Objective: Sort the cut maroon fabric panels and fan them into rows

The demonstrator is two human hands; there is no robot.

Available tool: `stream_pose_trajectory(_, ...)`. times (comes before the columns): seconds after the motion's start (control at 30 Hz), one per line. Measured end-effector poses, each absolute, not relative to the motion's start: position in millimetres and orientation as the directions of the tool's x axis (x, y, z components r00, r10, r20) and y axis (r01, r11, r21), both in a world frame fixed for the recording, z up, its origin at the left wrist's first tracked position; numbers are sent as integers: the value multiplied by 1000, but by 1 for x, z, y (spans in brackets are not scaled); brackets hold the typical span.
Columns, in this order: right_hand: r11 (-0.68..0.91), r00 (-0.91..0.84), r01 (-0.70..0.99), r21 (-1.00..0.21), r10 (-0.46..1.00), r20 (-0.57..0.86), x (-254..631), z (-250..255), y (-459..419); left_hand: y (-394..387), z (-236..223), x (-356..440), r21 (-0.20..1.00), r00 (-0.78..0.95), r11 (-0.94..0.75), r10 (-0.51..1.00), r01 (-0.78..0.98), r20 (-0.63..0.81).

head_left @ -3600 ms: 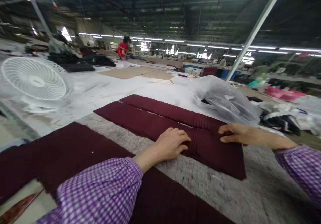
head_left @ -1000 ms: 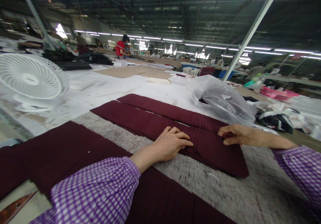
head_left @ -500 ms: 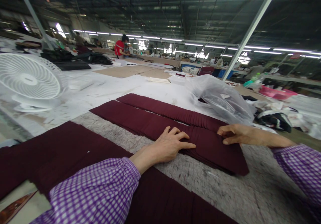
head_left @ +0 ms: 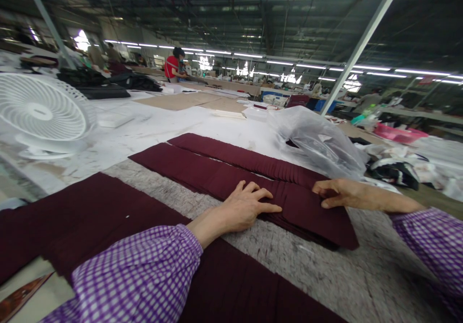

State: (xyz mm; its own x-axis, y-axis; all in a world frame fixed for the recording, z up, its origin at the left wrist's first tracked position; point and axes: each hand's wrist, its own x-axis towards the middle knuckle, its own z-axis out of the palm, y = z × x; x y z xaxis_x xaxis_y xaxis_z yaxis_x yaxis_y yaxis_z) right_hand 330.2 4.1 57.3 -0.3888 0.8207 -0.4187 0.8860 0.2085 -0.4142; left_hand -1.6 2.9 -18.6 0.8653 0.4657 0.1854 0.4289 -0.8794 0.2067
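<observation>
Head camera showed two bare hands on two long stacks of maroon cloth strips (head_left: 253, 173), laid side by side on a mottled grey padded table top (head_left: 300, 274). The left hand (head_left: 246, 208) lay flat and open on the nearer stack, its fingers (head_left: 262, 195) spread across the ridged layers and gripping nothing. The right hand (head_left: 343, 193) reached in from the other side, with its fingers (head_left: 325, 188) loosely curled on the same stack near the far strip; whether they had hold of any cloth, I could not tell.

A narrow band of grey pad separated the stacks from one wider maroon cloth (head_left: 90, 221), which ran beneath the left purple gingham sleeve (head_left: 133, 274). More open pad lay to the right of the stacks. Along their far edge ran a white paper sheet (head_left: 181, 125), and one clear plastic bag (head_left: 318, 142) sat just beyond, close to the right hand. One white electric fan (head_left: 43, 111) stood well to the left. Far off, one person in a red top (head_left: 172, 66) worked at another table.
</observation>
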Motion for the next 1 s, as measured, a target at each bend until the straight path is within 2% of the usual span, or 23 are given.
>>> stream_pose_trajectory(0.4,169,-427,837,-520,796,-429,341,55,3,3,-19,-1,210,868,-882,460,423,188)
stream_pose_trajectory(0.7,173,-436,833,-526,790,-431,341,56,3,2,-17,-1,208,866,-882,461,423,193)
stream_pose_trajectory(1.0,199,-427,837,-510,821,-380,334,56,0,0,-19,2,262,831,-854,507,449,229)
